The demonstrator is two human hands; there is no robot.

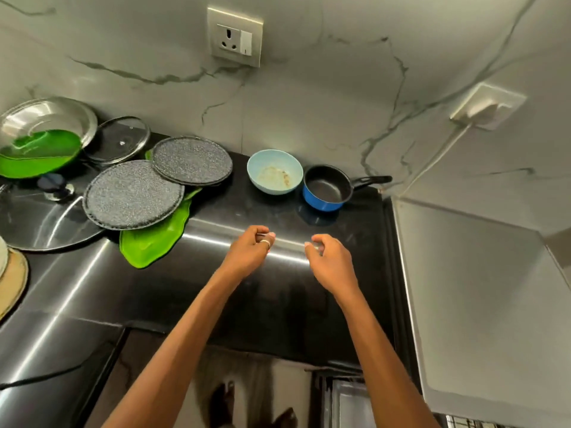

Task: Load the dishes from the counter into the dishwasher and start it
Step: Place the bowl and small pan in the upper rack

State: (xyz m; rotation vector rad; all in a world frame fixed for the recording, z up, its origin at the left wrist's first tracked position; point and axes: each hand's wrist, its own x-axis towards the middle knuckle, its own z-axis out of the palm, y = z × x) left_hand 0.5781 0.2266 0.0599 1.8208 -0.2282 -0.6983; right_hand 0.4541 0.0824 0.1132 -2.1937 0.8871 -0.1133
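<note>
Head view, reading from the left: one beige plate [12,279] is cut off by the frame edge. Past it the dirty things are heaped together, I judge so that they wait in one spot for loading. There I count one shiny steel dish [46,117] leaning at the back with a green leaf-shaped plate [37,156] resting against it. Beside that is one glass lid [119,139], then one big steel lid [37,220] with a dark knob. There are two grey speckled plates [133,194], the farther one overlapping the nearer. A second green leaf-shaped plate lies under that pair, flat on the worktop [278,310].

Apart from the heap, one light-blue bowl [275,176] stands upright with dried residue inside. Just beside it is one blue saucepan [327,188], its handle pointing right along the wall. Standing alone, these two look the easiest to take first.

Two hands hover over the worktop, short of the bowl and pan: the left hand [250,250], wearing a ring, and the right hand [332,261]. Each grip is slack, fingers loosely curled, with nothing in either that I can see.

On the wall I count two sockets. At the bottom right a scrap of wire rack [463,423] shows, perhaps the dishwasher's, though too little to be sure.
</note>
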